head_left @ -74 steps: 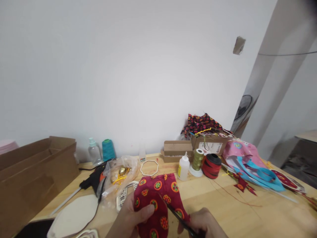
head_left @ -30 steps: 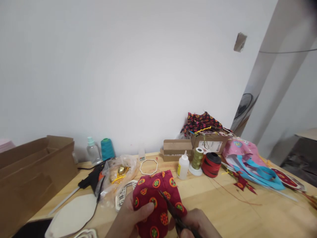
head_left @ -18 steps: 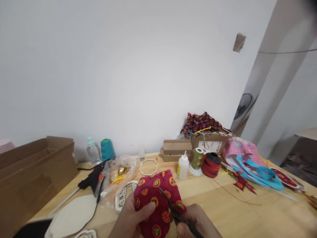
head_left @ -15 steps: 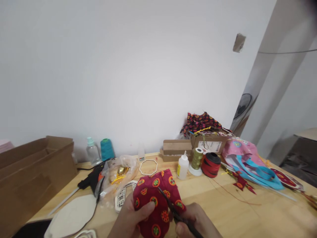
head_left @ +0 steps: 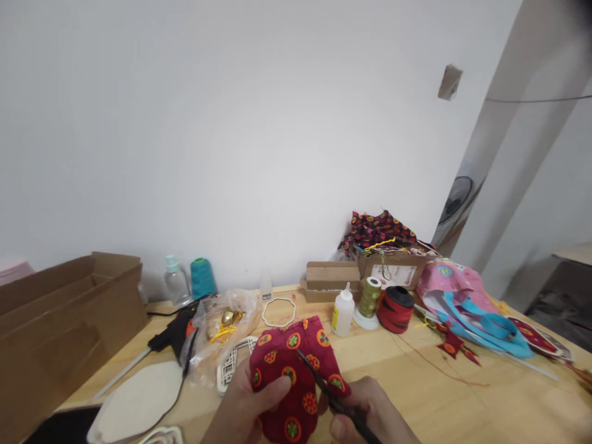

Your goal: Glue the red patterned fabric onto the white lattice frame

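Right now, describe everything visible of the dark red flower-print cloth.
The dark red flower-print cloth looks like thin, soft fabric with round orange, yellow and green motifs. It is held up over the pale wooden table, lightly creased, its lower end reaching the picture's bottom edge. The left hand holds it, thumb on its face. Dark metal-looking scissors in the right hand reach across it; a flap, seemingly part-cut, touches that hand.

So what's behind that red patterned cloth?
Beyond the red patterned cloth, a white ring lies on the wooden table. The left hand has its thumb on the front; whatever is directly behind the cloth is covered.
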`<state>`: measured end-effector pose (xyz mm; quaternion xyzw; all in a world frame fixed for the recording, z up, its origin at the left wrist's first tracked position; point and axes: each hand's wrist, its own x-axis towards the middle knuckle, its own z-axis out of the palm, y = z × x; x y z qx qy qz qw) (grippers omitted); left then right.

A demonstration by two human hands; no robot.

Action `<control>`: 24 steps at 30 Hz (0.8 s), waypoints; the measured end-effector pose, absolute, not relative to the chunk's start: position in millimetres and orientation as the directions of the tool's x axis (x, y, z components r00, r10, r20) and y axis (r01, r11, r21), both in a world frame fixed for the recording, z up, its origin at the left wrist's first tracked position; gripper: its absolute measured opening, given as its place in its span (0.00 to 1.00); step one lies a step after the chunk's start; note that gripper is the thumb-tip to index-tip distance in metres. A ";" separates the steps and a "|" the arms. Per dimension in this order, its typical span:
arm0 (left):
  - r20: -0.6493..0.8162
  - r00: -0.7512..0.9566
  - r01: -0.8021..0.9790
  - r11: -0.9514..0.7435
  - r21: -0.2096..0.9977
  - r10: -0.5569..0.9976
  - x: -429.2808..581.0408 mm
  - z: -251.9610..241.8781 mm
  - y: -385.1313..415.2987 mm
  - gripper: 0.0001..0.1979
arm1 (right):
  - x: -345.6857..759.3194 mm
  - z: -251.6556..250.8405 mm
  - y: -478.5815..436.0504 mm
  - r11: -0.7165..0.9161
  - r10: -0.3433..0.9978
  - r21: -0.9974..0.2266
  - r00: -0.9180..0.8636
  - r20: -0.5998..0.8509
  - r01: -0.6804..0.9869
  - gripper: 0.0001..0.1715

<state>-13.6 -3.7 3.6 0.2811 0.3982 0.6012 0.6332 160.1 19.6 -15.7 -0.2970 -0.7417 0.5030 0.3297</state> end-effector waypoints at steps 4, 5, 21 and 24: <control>-0.172 -0.040 -0.534 0.124 0.836 0.984 -14.7 2.3 -3.5 0.17 | 163.5 -6.3 22.2 0.312 0.732 -0.945 -0.659 0.172 0.099 0.26; -0.168 -0.035 -0.528 0.125 0.840 0.985 -15.0 1.8 -3.5 0.17 | 164.6 -4.8 22.5 0.306 0.731 -0.947 -0.661 0.168 0.097 0.25; -0.156 0.000 -0.410 0.143 0.901 0.988 -20.3 -5.7 -0.3 0.18 | 186.8 -15.4 25.4 0.238 0.743 -0.946 -0.668 0.030 0.222 0.25; -0.155 0.030 -0.400 0.154 0.903 0.987 -21.8 -5.2 0.1 0.18 | 187.7 -18.0 23.9 0.266 0.764 -0.938 -0.642 0.065 0.222 0.26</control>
